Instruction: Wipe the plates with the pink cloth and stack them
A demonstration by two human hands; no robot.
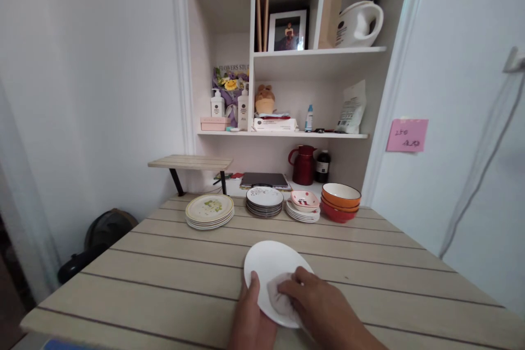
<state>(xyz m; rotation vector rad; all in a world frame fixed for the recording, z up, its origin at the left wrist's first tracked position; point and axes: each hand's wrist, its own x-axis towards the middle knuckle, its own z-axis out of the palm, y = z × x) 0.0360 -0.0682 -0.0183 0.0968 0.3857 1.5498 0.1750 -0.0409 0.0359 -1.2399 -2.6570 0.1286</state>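
A plain white plate (268, 257) is held tilted above the near part of the wooden table. My left hand (252, 311) grips its left lower edge, thumb on the upper face and the other fingers beneath. A crumpled whitish cloth or tissue (280, 298) is pressed against the plate's face by my right hand (318, 303), whose fingers are bunched over it. The fingertips of my right hand are partly hidden in the cloth.
Along the table's (184, 279) back stand cream plates (210, 209), dark-edged plates (264, 199), small white plates (302, 213) under a pink-patterned bowl (304, 200), and orange and red bowls (340, 202). Behind are a red jug (303, 165), a dark bottle (322, 166) and a raised wooden shelf (191, 162).
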